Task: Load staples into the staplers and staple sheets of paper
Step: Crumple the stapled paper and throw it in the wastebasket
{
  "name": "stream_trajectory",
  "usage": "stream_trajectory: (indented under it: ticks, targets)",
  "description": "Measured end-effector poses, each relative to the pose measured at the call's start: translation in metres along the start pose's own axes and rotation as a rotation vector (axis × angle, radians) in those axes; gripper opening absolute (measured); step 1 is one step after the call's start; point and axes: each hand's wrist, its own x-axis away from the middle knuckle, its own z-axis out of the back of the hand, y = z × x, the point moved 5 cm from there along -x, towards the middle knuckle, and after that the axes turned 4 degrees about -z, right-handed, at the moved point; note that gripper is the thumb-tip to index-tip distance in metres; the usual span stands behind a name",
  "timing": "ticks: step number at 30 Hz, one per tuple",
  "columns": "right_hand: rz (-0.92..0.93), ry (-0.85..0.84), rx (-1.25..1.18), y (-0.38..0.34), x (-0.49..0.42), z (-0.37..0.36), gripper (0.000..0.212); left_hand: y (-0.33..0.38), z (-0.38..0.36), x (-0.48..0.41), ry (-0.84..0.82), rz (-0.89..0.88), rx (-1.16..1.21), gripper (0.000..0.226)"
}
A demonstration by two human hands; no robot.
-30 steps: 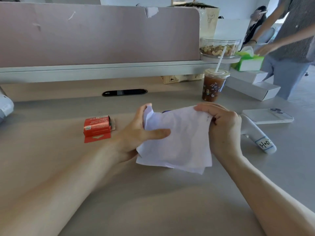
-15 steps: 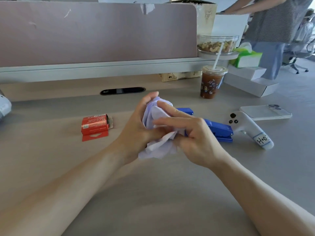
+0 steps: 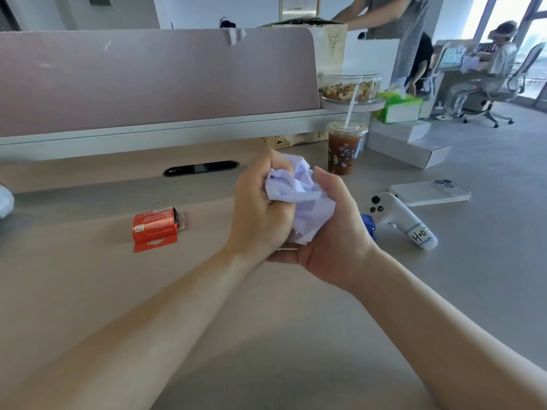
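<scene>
— Why are we bunching the paper [image 3: 299,193] above the desk [image 3: 266,321]?
— Likely to discard it. Our left hand [image 3: 260,211] squeezes it from the side, and our right hand [image 3: 337,244] curls underneath.
— The stapler [image 3: 368,226]?
— Mostly hidden behind our right hand. The staple box [image 3: 155,229] lies to our left.

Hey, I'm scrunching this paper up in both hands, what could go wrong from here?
The paper, balled between your left hand and right hand, is heavily creased, so it may staple badly or jam the blue stapler. The iced drink stands just beyond your hands; a careless swing could tip it.
</scene>
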Motion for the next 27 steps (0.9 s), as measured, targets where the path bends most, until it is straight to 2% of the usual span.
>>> stream_trajectory:
  ticks: [4,7,10,14,17,20,21,24,27]
  targets:
    - [0.083,-0.044,-0.060,-0.015,0.029,0.013,0.056,0.023,-0.031,0.009,-0.197,-0.258,-0.210,0.021]
    - [0.161,0.102,-0.071,-0.022,0.051,0.033,0.040,0.039,-0.058,0.018,-0.346,-0.377,-0.266,0.021]
    - [0.261,0.284,-0.067,-0.026,0.078,0.059,0.035,0.048,-0.086,0.030,-0.492,-0.322,-0.218,0.028]
    - [0.458,0.458,0.022,-0.039,0.130,0.086,0.015,0.059,-0.123,0.048,-0.672,-0.229,-0.037,0.041]
    - [0.593,0.527,0.193,-0.049,0.173,0.100,0.022,0.075,-0.150,0.062,-0.666,-0.200,0.145,0.045]
    - [0.637,0.705,0.405,-0.053,0.214,0.128,0.035,0.090,-0.183,0.073,-0.602,0.029,0.477,0.047]
    - [0.646,0.785,0.457,-0.053,0.229,0.139,0.038,0.094,-0.196,0.076,-0.603,0.094,0.521,0.045]
    - [0.686,1.041,0.538,-0.051,0.278,0.170,0.038,0.107,-0.238,0.090,-0.669,0.051,0.371,0.036]
    - [0.684,1.249,0.718,-0.042,0.326,0.191,0.040,0.121,-0.277,0.115,-0.686,0.059,0.373,0.032]
